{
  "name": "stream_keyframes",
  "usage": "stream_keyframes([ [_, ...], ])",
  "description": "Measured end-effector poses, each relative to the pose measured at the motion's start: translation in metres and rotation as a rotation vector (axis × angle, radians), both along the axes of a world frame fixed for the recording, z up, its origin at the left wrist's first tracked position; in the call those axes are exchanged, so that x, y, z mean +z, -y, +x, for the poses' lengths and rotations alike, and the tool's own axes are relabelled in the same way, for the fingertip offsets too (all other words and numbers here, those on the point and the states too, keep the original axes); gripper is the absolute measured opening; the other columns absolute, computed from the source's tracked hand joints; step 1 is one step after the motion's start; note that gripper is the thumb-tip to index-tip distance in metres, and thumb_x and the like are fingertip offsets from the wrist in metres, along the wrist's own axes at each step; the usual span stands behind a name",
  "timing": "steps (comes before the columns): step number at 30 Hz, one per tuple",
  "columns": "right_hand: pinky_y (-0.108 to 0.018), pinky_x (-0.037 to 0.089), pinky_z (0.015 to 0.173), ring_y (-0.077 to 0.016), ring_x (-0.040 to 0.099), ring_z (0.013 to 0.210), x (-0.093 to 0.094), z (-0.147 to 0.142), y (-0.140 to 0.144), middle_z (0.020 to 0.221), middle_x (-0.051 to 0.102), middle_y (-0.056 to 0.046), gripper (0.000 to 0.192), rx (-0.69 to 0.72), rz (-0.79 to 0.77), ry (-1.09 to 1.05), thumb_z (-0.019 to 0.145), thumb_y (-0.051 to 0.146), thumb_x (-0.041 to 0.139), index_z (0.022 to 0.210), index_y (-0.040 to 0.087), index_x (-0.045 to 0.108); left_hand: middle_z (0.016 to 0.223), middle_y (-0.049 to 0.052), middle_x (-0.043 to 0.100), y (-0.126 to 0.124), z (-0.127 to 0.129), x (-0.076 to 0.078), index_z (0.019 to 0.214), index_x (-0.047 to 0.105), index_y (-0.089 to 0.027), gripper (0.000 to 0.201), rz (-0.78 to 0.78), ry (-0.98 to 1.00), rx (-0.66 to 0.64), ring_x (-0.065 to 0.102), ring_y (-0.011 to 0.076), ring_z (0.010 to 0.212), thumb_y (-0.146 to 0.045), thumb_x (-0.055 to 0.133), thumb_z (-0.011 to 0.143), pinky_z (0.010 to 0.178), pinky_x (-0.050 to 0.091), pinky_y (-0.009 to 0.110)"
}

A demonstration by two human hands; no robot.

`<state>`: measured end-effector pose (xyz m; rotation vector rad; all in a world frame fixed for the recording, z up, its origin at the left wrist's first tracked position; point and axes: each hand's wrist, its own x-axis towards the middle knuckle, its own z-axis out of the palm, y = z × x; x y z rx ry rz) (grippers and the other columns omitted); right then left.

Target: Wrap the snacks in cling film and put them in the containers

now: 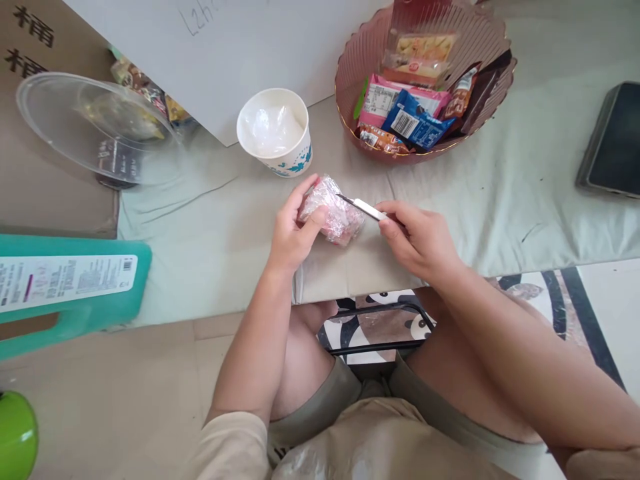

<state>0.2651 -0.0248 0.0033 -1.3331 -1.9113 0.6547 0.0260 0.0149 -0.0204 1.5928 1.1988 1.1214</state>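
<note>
My left hand (293, 230) grips a small snack wrapped in clear crinkled plastic with pink showing through (337, 220), held just above the cloth-covered table edge. My right hand (417, 237) pinches the white handle of a small knife (367, 209). Its thin blade points left and touches the top of the wrapper. A white paper cup with a blue pattern (275, 133), lined with a clear plastic bag, stands just behind the snack.
A pink ribbed bowl (493, 40) of packaged snacks sits at the back right. A dark phone (615, 140) lies far right. A clear plastic lid (60, 107) rests on a cardboard box at left, above a green stool (75, 287). My knees are below the table edge.
</note>
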Motion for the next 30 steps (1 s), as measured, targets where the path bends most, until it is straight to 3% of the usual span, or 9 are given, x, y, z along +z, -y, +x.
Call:
stream_keyframes([
  [3, -0.029, 0.041, 0.060, -0.0158, 0.056, 0.058, 0.001, -0.008, 0.000, 0.069, 0.065, 0.000, 0.024, -0.003, -0.042, -0.061, 0.101, 0.034, 0.052, 0.112, 0.021, 0.069, 0.151, 0.013, 0.063, 0.000, -0.001, 0.000, 0.148, 0.057, -0.026, 0.072, 0.029, -0.049, -0.072, 0.064, 0.0333, 0.135, -0.065, 0.070, 0.089, 0.115, 0.052, 0.045],
  [7, -0.028, 0.039, 0.060, -0.0140, 0.052, 0.057, 0.004, -0.014, 0.001, 0.069, 0.064, 0.001, 0.026, 0.002, -0.085, -0.090, 0.098, 0.034, 0.054, 0.112, 0.019, 0.070, 0.152, 0.012, 0.062, 0.001, -0.001, -0.004, 0.149, 0.056, -0.025, 0.075, 0.040, -0.049, -0.087, 0.062, 0.0333, 0.137, -0.065, 0.071, 0.087, 0.117, 0.051, 0.045],
  [15, -0.029, 0.039, 0.059, -0.0152, 0.051, 0.055, 0.010, -0.010, 0.006, 0.066, 0.064, 0.001, 0.028, -0.007, -0.208, -0.026, 0.095, 0.035, 0.054, 0.112, 0.022, 0.073, 0.143, 0.010, 0.065, -0.001, 0.002, -0.003, 0.137, 0.064, -0.030, 0.071, -0.072, 0.219, 0.165, 0.060, 0.0351, 0.139, -0.065, 0.080, 0.077, 0.112, 0.054, 0.048],
  [20, -0.030, 0.042, 0.060, -0.0162, 0.055, 0.057, 0.011, 0.000, 0.007, 0.068, 0.068, 0.000, 0.029, -0.008, -0.207, 0.032, 0.094, 0.036, 0.054, 0.109, 0.023, 0.075, 0.128, 0.007, 0.068, -0.006, -0.008, 0.003, 0.124, 0.067, -0.031, 0.064, -0.133, 0.379, 0.249, 0.067, 0.0314, 0.124, -0.061, 0.083, 0.070, 0.098, 0.059, 0.043],
  [24, -0.032, 0.044, 0.062, -0.0185, 0.060, 0.061, 0.009, 0.013, 0.005, 0.076, 0.074, -0.003, 0.030, -0.088, -0.179, 0.101, 0.093, 0.038, 0.055, 0.110, 0.024, 0.076, 0.115, 0.006, 0.069, -0.006, -0.012, 0.006, 0.114, 0.067, -0.030, 0.055, -0.207, 0.490, 0.323, 0.069, 0.0264, 0.108, -0.052, 0.083, 0.067, 0.083, 0.059, 0.034],
  [27, -0.034, 0.044, 0.064, -0.0226, 0.066, 0.071, 0.004, 0.022, 0.000, 0.092, 0.078, -0.006, 0.028, -0.206, -0.097, 0.210, 0.093, 0.036, 0.055, 0.110, 0.025, 0.075, 0.114, 0.006, 0.068, 0.000, -0.004, 0.004, 0.118, 0.063, -0.029, 0.057, -0.207, 0.415, 0.350, 0.069, 0.0235, 0.101, -0.048, 0.082, 0.068, 0.078, 0.057, 0.031],
  [30, -0.036, 0.042, 0.065, -0.0278, 0.068, 0.084, -0.003, 0.029, -0.005, 0.098, 0.078, -0.008, 0.025, -0.283, -0.030, 0.317, 0.092, 0.033, 0.057, 0.108, 0.025, 0.074, 0.117, 0.008, 0.066, 0.010, 0.007, 0.003, 0.128, 0.057, -0.027, 0.060, -0.145, 0.132, 0.324, 0.067, 0.0230, 0.097, -0.042, 0.077, 0.074, 0.080, 0.057, 0.034],
])
